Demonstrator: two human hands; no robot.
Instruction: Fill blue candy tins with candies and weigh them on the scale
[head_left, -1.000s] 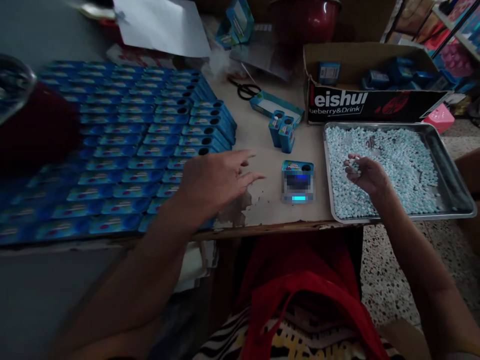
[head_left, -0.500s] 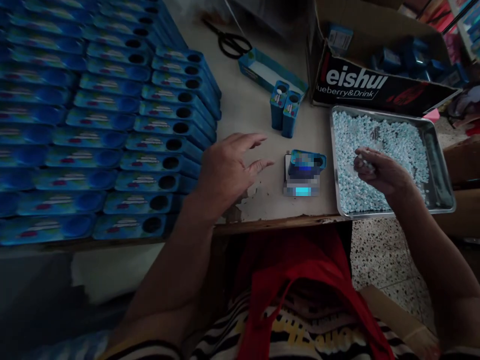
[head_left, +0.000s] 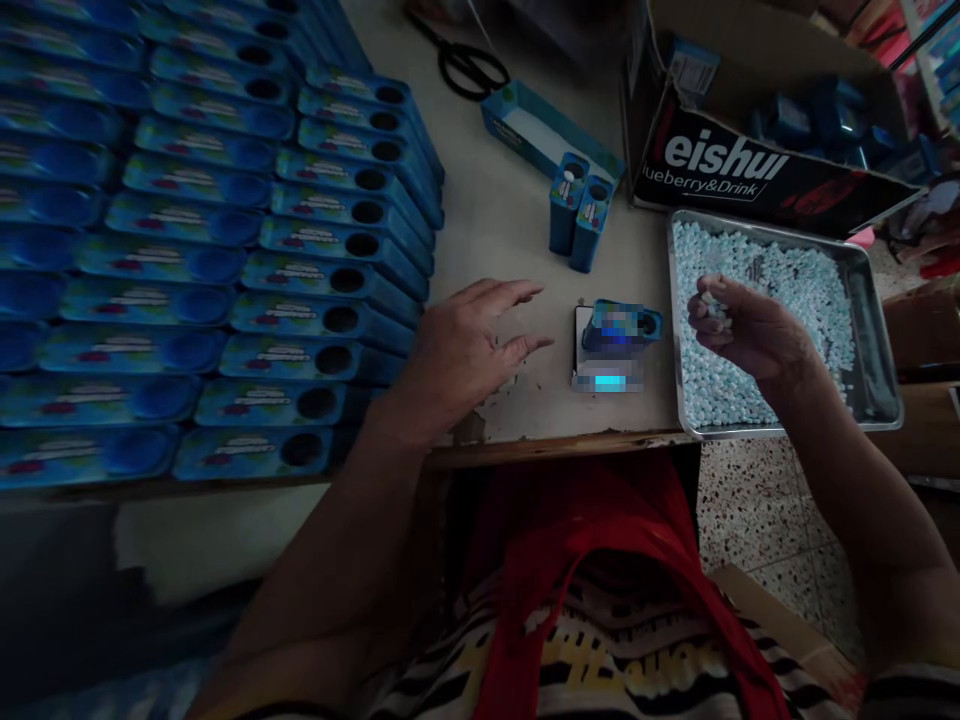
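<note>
My right hand is curled around several small white and pale-blue tablets, above the left part of a metal tray. More tablets cover most of the tray's floor. My left hand hovers over the table with thumb and fingers apart, holding nothing. Just right of its fingertips sits a small digital scale with a lit display, partly blurred. A blue container with a dark opening lies on the scale. Behind it two slim blue containers stand side by side.
Rows of blue containers fill the left side, many with dark round openings. Black-handled scissors and a shallow blue box lie at the back. A black carton holding blue packs stands behind the tray.
My right hand has moved slightly left and up within the tray area, its tablets still in the fingers. My left hand stays open in nearly the same place. The view has shifted a little.
</note>
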